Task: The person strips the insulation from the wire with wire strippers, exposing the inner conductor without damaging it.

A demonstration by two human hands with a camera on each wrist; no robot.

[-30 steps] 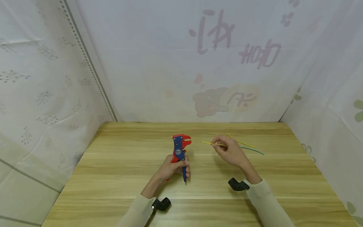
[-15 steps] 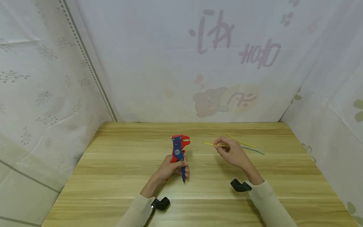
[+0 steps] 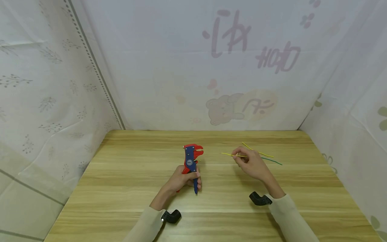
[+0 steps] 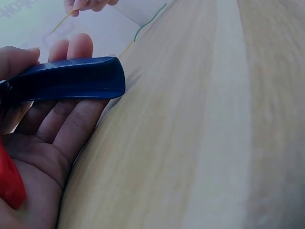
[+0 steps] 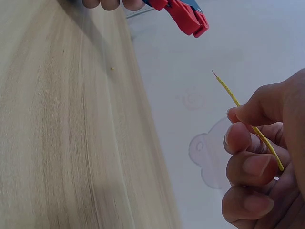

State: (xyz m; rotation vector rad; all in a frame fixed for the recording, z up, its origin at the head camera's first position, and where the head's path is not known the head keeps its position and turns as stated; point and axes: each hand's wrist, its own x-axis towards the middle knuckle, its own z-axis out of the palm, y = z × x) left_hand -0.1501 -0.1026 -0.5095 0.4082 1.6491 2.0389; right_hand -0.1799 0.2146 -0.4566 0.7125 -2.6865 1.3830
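Note:
My left hand grips a wire stripper with blue and red handles, its red jaws pointing right. In the left wrist view, the blue handle lies across my fingers and the red handle is against the palm. Between thumb and index finger, my right hand pinches a short yellow wire. The right wrist view shows a thin bare tip on this wire, pointing toward the stripper's red jaws but apart from them. Its other end runs in over the curled fingers.
Another yellow wire and a green wire lie on the wooden table, behind and to the right of my right hand. A tiny yellow bit sits on the tabletop near the stripper. Printed cloth hangs behind the table and at both sides.
My right hand has drawn steadily right, carrying the yellow wire farther from the stripper's jaws. The left hand and stripper have barely moved.

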